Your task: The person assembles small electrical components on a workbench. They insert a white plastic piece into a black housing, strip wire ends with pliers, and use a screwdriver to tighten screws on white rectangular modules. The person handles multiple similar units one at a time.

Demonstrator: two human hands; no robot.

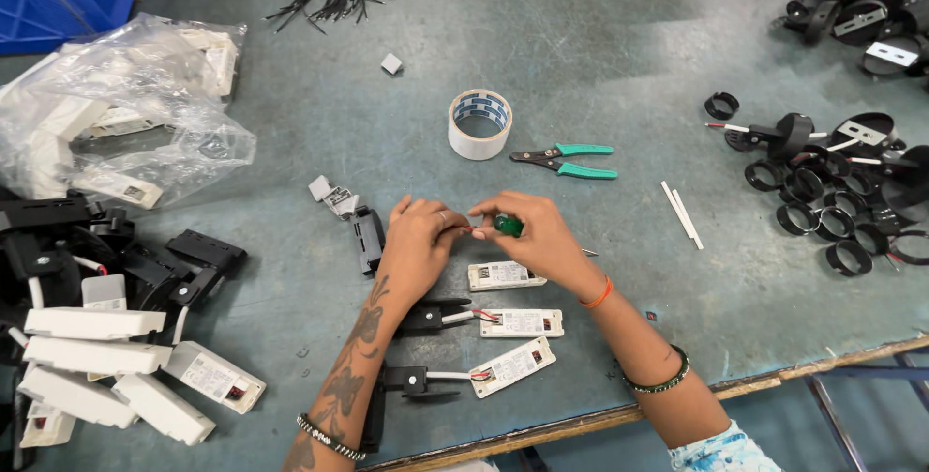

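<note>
At frame centre our right hand (544,240) is clamped on a green-handled tool (508,226), its tip hidden; our left hand (418,244) pinches thin wires (463,230). Upper left, a clear bag (184,148) holds white boxes.

Hands: left hand (418,240) and right hand (537,235) met mid-table, screwdriver (509,226) in the right | Near side: three driver boxes (515,323) lay below the hands | Far side: tape roll (480,124) sat beyond them, pliers (566,159) just right of it | Left: plastic bag (116,109) | Right: ring housings (832,191) piled
</note>
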